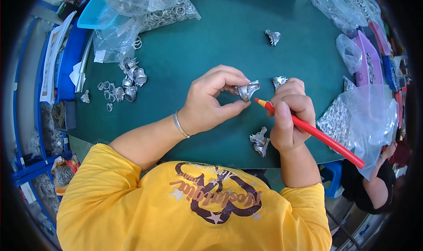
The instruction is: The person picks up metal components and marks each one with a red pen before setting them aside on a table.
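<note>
The left hand (211,99) is pinching a small silver metal piece (247,90) between thumb and fingertips above the green table (220,39), and the right hand (288,116), at its three o'clock, is gripping a red pencil (315,133) whose tip is pointing at that piece, almost touching it. Another metal piece (260,141) is lying at six o'clock from the held one, a heap of metal rings (125,83) is sitting at nine o'clock, and clear plastic bags (365,119) are lying at three o'clock.
</note>
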Available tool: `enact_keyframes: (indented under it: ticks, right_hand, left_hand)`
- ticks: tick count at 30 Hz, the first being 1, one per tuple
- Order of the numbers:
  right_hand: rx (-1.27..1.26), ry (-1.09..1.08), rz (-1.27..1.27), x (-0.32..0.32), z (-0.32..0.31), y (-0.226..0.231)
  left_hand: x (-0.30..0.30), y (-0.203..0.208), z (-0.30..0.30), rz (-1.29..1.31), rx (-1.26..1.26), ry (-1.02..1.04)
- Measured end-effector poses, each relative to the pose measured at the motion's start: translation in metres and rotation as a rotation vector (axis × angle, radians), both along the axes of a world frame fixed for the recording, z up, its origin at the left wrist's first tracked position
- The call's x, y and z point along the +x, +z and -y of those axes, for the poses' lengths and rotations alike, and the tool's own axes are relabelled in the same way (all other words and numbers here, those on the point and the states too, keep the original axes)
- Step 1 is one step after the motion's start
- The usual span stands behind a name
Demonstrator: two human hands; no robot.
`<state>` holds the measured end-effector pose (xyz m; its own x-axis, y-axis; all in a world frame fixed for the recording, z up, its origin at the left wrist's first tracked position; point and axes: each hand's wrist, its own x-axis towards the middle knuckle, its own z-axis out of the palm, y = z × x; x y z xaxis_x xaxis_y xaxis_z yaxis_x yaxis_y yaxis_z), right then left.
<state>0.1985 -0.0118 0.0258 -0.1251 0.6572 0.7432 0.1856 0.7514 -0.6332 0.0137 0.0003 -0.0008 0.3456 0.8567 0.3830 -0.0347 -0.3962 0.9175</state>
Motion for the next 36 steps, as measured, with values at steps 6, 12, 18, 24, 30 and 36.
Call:
enact_keyframes:
  ticks: [6,12,18,24,30,36]
  right_hand:
    - [0.000,-0.016,0.014,0.0008,-0.0001,0.0013]
    - [0.010,-0.012,0.021,-0.0034,-0.0008,-0.0016]
    - [0.006,-0.031,0.033,-0.0048,-0.0017,-0.0028]
    - [-0.024,-0.039,0.022,-0.0041,-0.0026,-0.0059]
    - [-0.024,-0.047,0.042,-0.0031,-0.0025,-0.0044]
    - [-0.048,-0.047,0.040,-0.0002,-0.0020,-0.0058]
  left_hand:
    - [0.0018,0.0003,0.0009,0.033,0.011,-0.020]
    - [-0.0002,0.0021,0.0006,-0.056,0.056,0.003]
    - [0.0020,0.0043,0.0012,-0.086,0.099,0.037]
    - [0.0029,0.0077,0.0025,-0.118,0.109,0.069]
    - [0.0036,0.0082,0.0039,-0.136,0.124,0.093]
    - [0.0021,0.0088,0.0038,-0.146,0.080,0.093]
